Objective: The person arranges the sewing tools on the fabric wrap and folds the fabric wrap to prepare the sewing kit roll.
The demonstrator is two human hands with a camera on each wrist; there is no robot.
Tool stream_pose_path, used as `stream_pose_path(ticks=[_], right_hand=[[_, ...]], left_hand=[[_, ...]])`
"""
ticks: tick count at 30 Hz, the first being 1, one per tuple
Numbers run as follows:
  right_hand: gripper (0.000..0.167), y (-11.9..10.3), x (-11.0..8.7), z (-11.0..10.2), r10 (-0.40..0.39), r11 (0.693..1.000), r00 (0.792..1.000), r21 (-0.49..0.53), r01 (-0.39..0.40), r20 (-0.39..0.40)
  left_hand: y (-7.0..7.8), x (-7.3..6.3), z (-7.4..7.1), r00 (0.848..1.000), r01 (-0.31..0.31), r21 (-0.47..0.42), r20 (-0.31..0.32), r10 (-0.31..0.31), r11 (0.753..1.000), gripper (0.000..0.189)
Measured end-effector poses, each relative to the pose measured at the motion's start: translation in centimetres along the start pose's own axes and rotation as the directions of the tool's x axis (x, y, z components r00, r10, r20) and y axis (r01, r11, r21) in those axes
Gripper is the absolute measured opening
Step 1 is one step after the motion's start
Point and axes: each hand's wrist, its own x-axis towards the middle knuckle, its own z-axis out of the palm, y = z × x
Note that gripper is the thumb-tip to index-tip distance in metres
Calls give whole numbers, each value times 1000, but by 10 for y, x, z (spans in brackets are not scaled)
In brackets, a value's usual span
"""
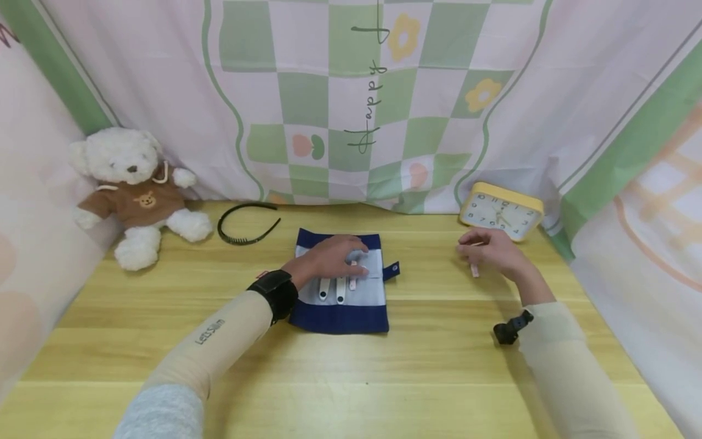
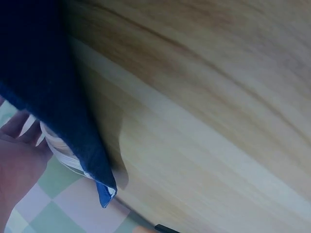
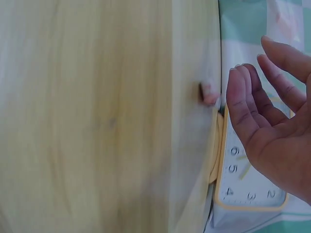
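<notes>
A navy-edged fabric pouch (image 1: 340, 318) lies unfolded on the table, its inner face pale grey. My left hand (image 1: 331, 259) reaches across it from the left, thumb and forefinger apart over its right half. Below that hand show two slim white tools (image 1: 340, 291) with a dark dot at the end, and a small pink piece (image 1: 353, 283). On the right, my right hand (image 1: 496, 251) hovers over the table with loosely bent fingers. Another small pink piece (image 3: 209, 93) shows beyond its fingertips in the right wrist view, blurred and apart from them. The left wrist view mostly shows the pouch's edge.
A yellow square clock (image 1: 501, 210) leans at the back right, close behind the right hand. At the back left sit a black headband (image 1: 247, 239) and a white teddy bear (image 1: 139, 201) in a brown top. A patterned curtain (image 1: 373, 110) borders the wooden table (image 1: 329, 390).
</notes>
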Motion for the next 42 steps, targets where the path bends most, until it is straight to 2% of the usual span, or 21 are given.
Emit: stream_pose_path(ticks=[7,15,28,42], right_hand=[[43,13,-3,-8,43,999,999,-22,-43,-3],[45,22,-2,-11,79,997,996,1,-79,30],[45,19,-2,-12,110,990,991,-102,-102,72],[35,21,0,-10,111,994,992,1,-111,57]], left_hand=[[2,-4,0,999,-4,-15,32,5,1000,58],[3,-4,1,998,-26,6,56,26,1000,48],[4,0,3,997,-44,-38,67,46,998,33],[7,2,2,995,-32,-75,89,39,997,31]])
